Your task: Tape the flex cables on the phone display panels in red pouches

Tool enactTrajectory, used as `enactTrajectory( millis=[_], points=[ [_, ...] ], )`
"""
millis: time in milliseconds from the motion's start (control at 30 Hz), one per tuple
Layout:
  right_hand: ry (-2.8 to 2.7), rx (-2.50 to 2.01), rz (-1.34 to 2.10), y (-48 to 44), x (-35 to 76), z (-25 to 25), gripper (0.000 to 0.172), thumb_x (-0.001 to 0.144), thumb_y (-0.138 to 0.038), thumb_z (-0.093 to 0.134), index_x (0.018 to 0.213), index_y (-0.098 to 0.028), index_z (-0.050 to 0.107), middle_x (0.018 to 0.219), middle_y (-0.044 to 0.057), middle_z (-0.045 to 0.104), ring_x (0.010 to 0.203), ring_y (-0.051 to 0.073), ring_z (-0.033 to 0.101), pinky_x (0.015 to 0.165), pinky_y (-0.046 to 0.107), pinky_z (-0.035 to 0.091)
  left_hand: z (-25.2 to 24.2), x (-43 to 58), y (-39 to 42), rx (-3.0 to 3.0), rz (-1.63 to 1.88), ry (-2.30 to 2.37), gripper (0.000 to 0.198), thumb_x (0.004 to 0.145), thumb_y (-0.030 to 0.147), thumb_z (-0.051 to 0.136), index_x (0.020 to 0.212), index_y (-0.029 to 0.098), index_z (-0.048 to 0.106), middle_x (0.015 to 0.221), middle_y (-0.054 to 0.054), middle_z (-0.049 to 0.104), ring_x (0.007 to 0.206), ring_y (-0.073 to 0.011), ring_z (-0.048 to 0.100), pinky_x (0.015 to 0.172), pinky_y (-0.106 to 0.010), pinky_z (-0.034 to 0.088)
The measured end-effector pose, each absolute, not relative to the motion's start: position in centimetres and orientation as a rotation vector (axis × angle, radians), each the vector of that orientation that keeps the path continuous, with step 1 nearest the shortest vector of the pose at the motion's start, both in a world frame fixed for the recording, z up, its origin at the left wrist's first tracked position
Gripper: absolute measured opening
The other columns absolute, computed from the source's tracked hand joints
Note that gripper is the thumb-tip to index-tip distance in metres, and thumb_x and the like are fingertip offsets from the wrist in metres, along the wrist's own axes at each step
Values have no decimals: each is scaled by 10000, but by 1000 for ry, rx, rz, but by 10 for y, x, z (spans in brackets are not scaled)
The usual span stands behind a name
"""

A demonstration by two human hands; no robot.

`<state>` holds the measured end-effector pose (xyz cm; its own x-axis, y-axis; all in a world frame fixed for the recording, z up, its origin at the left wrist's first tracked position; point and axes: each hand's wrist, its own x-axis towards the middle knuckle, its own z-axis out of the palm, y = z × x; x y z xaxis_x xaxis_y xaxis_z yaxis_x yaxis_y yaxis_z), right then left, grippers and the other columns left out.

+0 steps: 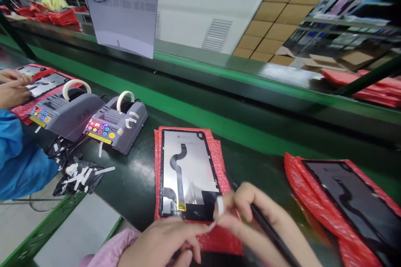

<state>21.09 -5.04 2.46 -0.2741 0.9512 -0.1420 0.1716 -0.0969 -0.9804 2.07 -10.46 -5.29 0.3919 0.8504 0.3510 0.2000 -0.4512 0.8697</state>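
Pinched between the left hand (163,242) and the right hand (250,212), which also grips a thin black stylus (269,233), the small white tape strip (219,208), at five o'clock of the glossy silver-black display panel (184,173), looks light, limp and sticky, best held by its ends.

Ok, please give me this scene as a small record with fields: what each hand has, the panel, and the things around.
left hand: fingers pinch one end of a small white tape strip
right hand: pinches the strip too, with a thin black stylus between its fingers
panel: a display panel, back side up, black flex cable on it, lying on red bubble wrap
second panel: to the right, also on red wrap
left of panel: two grey tape dispensers
far left: another person's blue sleeve
surface: dark green bench
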Motion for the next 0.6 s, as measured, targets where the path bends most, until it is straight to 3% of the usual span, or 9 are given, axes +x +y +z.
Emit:
enactTrajectory(
  millis=[67, 200, 300, 600],
  points=[
    [-1531, -1242, 1368, -29, 201, 29, 367, 851, -352, 706, 743, -217, 382, 756, 8, 575, 681, 151, 523, 656, 262, 455, -47, 15, -106, 1932, 1149, 1005, 433, 887, 51, 460, 1277, 228, 527, 853, -11, 691, 760, -142, 601, 776, -259, 485],
    [-1722, -1138, 1554, 19, 183, 10, 431, 790, -383, 742, 730, -217, 349, 721, -7, 572, 624, 127, 485, 591, 260, 392, -48, 2, -101, 2041, 1138, 1199, 365, 911, 39, 427, 1197, 222, 561, 870, -27, 631, 789, -158, 533, 739, -283, 440],
    [-1782, -1131, 1623, 40, 172, -15, 466, 761, -432, 739, 727, -221, 325, 731, 7, 614, 643, 131, 491, 624, 272, 386, -56, -7, -94, 2085, 1114, 1299, 367, 922, 29, 404, 1208, 206, 551, 893, -40, 602, 814, -174, 503, 744, -310, 416],
    [-1864, -1187, 1481, 46, 161, -45, 451, 774, -459, 695, 729, -229, 310, 771, 39, 676, 699, 174, 572, 695, 323, 417, -70, -17, -66, 2189, 961, 1508, 295, 947, 82, 422, 1171, 160, 598, 943, -82, 549, 876, -222, 481, 750, -359, 423]
  ],
)
